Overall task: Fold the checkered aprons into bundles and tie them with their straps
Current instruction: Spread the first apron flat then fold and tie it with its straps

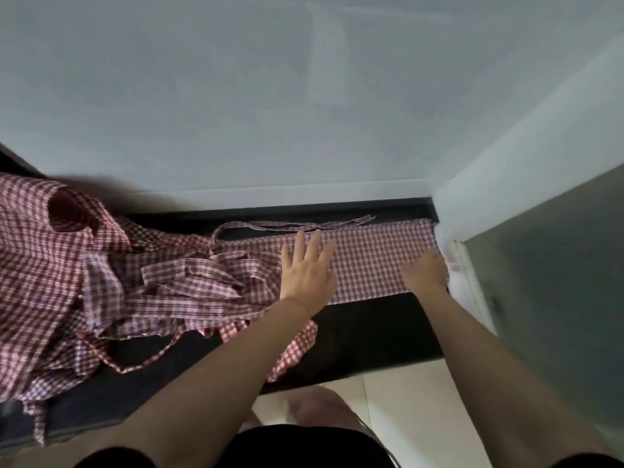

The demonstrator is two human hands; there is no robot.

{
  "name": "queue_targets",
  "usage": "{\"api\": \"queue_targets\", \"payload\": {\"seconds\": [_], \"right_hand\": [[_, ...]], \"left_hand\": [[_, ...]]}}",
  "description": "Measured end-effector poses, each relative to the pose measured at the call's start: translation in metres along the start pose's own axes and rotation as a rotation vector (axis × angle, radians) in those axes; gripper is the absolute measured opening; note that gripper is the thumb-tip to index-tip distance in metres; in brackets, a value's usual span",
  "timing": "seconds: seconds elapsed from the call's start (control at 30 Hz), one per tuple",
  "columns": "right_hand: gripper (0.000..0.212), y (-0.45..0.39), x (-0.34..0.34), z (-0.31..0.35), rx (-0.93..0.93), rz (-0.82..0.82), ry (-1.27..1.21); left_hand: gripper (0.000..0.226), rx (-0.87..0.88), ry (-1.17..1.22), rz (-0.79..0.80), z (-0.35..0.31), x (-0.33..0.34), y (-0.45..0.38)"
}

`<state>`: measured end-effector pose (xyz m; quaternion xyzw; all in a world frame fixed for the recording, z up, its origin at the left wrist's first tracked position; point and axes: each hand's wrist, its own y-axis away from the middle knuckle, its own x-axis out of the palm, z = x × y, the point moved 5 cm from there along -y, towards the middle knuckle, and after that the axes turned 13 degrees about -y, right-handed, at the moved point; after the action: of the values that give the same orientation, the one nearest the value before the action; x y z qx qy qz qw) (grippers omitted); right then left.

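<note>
Fingers (305, 246) of the left hand (305, 273) lie straight and spread, pressing flat on a checkered apron (368, 261) folded into a long band across the dark worktop (371, 325); on the right hand (423, 270), farther along the same band near its right end, the fingers look bent down onto the cloth, though whether they pinch it cannot be told. At far left a heap (50, 265) of loose aprons waits unfolded, its tangled straps (189, 278) spilling toward the band, with one corner hanging off the worktop's front edge. One thin strap (293, 225) trails free along the band's far side. By the look of it, the job is early: one apron flattened lengthwise but not yet bundled or tied, the rest untouched. A pale wall (304, 96) backs the worktop, and a corner post (506, 184) hems in the band's right end.
</note>
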<state>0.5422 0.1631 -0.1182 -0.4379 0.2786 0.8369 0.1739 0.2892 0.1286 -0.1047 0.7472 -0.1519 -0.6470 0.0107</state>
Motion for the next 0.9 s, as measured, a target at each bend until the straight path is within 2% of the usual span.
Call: {"api": "queue_targets", "payload": {"seconds": [0.1,0.2,0.37,0.47,0.53,0.6,0.67,0.77,0.83,0.9], "right_hand": [[0.072,-0.029,-0.002,-0.029,0.065,0.127,0.038],[0.077,-0.041,-0.004,-0.031,0.026,0.117,0.07],[0.093,-0.053,0.006,-0.038,0.118,0.207,-0.009],[0.085,-0.053,0.0,-0.031,0.064,0.174,0.068],[0.068,-0.05,-0.005,-0.024,-0.006,0.139,0.22],[0.056,-0.048,-0.004,-0.017,-0.039,0.15,0.238],[0.059,-0.048,-0.003,-0.011,-0.005,0.216,0.005],[0.084,-0.045,-0.007,-0.006,0.234,0.288,-0.439],[0.092,-0.043,-0.008,-0.007,0.381,0.408,-0.541],[0.084,-0.043,-0.011,-0.005,0.482,0.561,-0.625]], "left_hand": [[0.072,-0.038,-0.044,0.19,-0.03,0.029,-0.024],[0.096,-0.137,-0.134,0.386,-0.027,0.051,-0.031],[0.116,-0.213,-0.164,0.435,-0.027,0.038,-0.04],[0.119,-0.232,-0.177,0.459,-0.026,0.036,-0.039],[0.121,-0.228,-0.182,0.475,-0.025,0.038,-0.037],[0.124,-0.221,-0.189,0.482,-0.025,0.04,-0.037],[0.125,-0.224,-0.182,0.476,-0.025,0.039,-0.037],[0.125,-0.222,-0.164,0.471,-0.024,0.038,-0.038],[0.125,-0.217,-0.144,0.472,-0.025,0.037,-0.038],[0.125,-0.211,-0.133,0.479,-0.026,0.037,-0.037]]}}
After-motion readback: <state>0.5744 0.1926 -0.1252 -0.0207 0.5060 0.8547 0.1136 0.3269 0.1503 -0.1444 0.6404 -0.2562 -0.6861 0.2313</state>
